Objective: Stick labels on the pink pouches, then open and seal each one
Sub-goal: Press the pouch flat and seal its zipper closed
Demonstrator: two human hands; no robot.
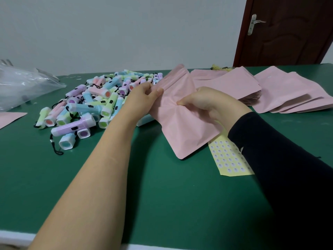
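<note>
A pink pouch (182, 123) is held above the green table (144, 186), its top end tilted away from me. My left hand (142, 98) pinches its left edge near the zip strip. My right hand (207, 103) grips the pouch at its middle, where the material creases. Under the pouch's lower right corner lies a yellow sheet of small round labels (228, 159), partly hidden by my right sleeve. A spread stack of more pink pouches (281, 91) lies at the back right.
A heap of pastel toy flashlights (93, 103) with black cords covers the table's left middle. A clear plastic bag (23, 85) lies at the far left, with a pink pouch corner (10, 118) below it. A brown door (288, 31) stands behind.
</note>
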